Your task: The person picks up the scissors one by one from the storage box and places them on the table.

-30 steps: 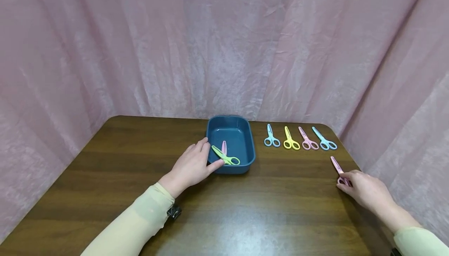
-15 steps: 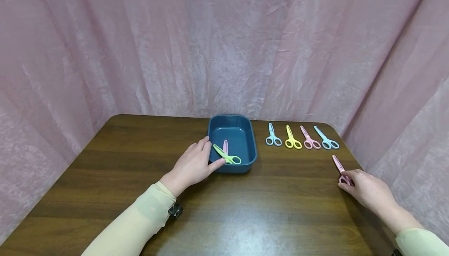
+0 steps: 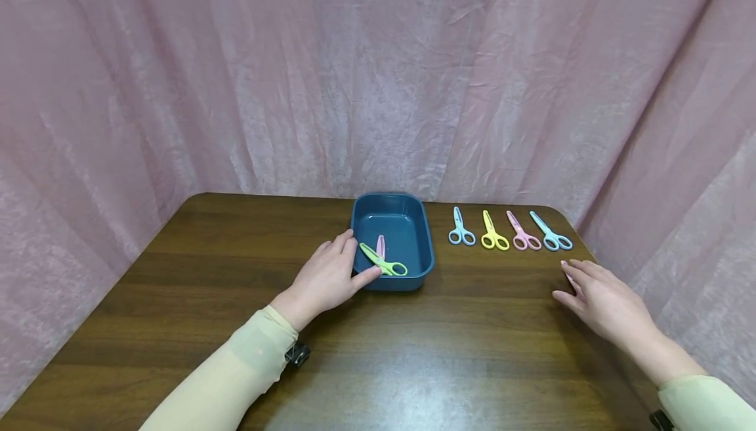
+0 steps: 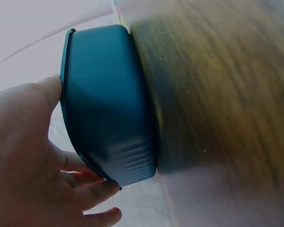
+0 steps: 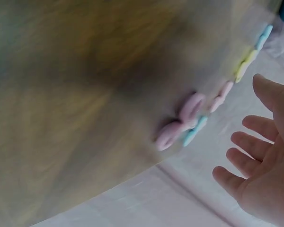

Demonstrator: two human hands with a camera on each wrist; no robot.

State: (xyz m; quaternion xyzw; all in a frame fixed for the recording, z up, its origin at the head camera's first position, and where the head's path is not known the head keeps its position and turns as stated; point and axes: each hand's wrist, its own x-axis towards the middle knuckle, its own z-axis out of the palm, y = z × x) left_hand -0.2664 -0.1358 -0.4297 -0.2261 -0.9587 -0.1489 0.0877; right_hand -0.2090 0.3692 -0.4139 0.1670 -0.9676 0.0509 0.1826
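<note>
My left hand point(image 3: 325, 280) rests at the near left corner of a blue box point(image 3: 401, 284). In the left wrist view, the thumb touches the rim and the other fingers lie spread along it. Inside the box, green scissors point(image 3: 371, 255) lie across pink scissors point(image 3: 380, 245), whose lower part is covered. My right hand point(image 3: 608, 303) hovers with spread fingers over another pair of pink scissors point(image 5: 169, 135) near the table's right edge. The right wrist view shows these scissors lying on the table, apart from the fingers. From the head, the hand covers most of them.
Along the back right of the wooden table point(image 3: 472, 352) lie blue scissors point(image 3: 457, 224), yellow scissors point(image 3: 489, 224), pink scissors point(image 3: 516, 224) and light blue scissors point(image 3: 543, 226) in a row. A pink curtain point(image 3: 390, 77) hangs close behind the table and along its right side.
My right hand has let go of the near pink scissors, lifted and spread its fingers, shifting slightly forward and left over them. The left hand has stayed at the box.
</note>
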